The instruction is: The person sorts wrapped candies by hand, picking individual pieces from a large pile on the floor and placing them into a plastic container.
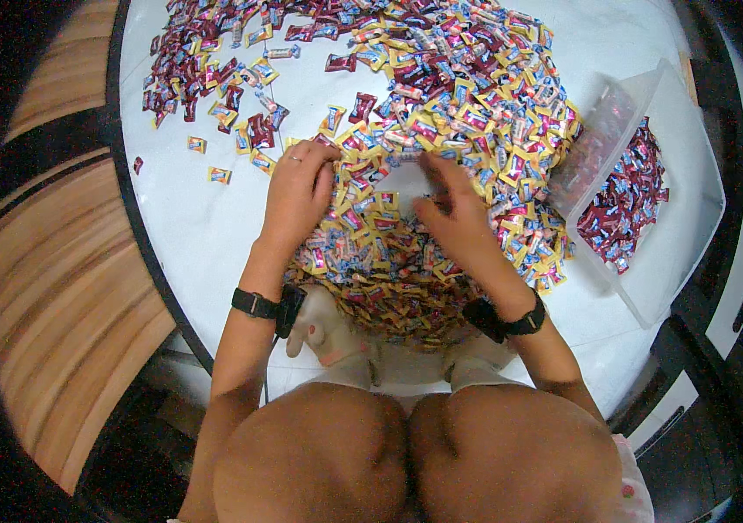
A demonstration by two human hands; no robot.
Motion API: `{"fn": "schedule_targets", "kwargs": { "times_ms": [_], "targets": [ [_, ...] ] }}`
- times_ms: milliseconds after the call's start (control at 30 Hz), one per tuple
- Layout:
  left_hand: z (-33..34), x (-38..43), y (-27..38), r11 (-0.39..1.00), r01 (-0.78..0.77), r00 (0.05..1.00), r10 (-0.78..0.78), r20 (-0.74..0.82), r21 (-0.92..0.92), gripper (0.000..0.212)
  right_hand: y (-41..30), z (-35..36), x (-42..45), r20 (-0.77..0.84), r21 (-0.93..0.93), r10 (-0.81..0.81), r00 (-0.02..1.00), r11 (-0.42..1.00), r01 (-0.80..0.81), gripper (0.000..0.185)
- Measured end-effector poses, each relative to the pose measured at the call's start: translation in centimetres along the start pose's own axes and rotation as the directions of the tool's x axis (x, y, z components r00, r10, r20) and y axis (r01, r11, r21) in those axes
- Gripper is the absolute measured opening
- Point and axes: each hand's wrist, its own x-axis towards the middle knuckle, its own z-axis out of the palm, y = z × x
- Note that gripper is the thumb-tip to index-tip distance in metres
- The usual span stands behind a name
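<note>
A big heap of small wrapped candies (476, 124), in yellow, dark red, pink and blue wrappers, is spread over a white surface (201, 216). My left hand (302, 186), with a ring on one finger, rests at the heap's left part, fingers bent down onto candies; whether it grips one is hidden. My right hand (453, 206) is blurred above the middle of the heap, thumb and fingers apart, with no candy visible between them. A bare pale patch lies between the hands. Closer to me, candies are heaped up between my forearms.
A clear plastic bin (672, 261) lies tipped on its side at the right, with dark red candies (633, 196) in it. Loose candies (219, 174) are scattered at the left. Wood-patterned panels (70, 274) with black edging border the left side. My bent knees (319, 444) are close in front.
</note>
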Motion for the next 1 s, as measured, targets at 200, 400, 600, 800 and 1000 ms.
{"fn": "schedule_targets", "kwargs": {
  "times_ms": [200,400,600,800,1000],
  "targets": [
    [-0.1,0.5,-0.2,0.999,0.033,0.998,-0.031,0.05,-0.033,0.017,0.0,-2.1,-0.6,-0.163,0.106,0.016,0.986,0.994,0.001,0.041],
    [2.1,0.2,2.1,0.99,-0.123,0.988,0.116,0.104,0.067,0.025,-2.3,-1.5,-0.6,-0.162,0.224,-0.037,0.986,0.972,0.073,0.033],
    [5.0,-1.5,7.3,0.957,-0.001,0.918,0.115,0.379,-0.29,0.025,-4.4,0.0,2.2,-0.031,-0.225,-0.407,0.913,0.893,0.39,0.047],
    [2.8,-2.2,6.4,0.955,-0.263,0.898,0.294,0.326,-0.137,0.024,-2.3,0.8,4.5,0.2,-0.719,-0.541,0.817,0.485,0.498,0.046],
    [-1.1,-2.3,0.4,0.999,-0.016,0.999,0.017,-0.037,0.036,0.024,-1.5,-1.0,1.2,0.263,-0.833,-0.354,0.897,0.386,0.397,0.03]
  ]
}}
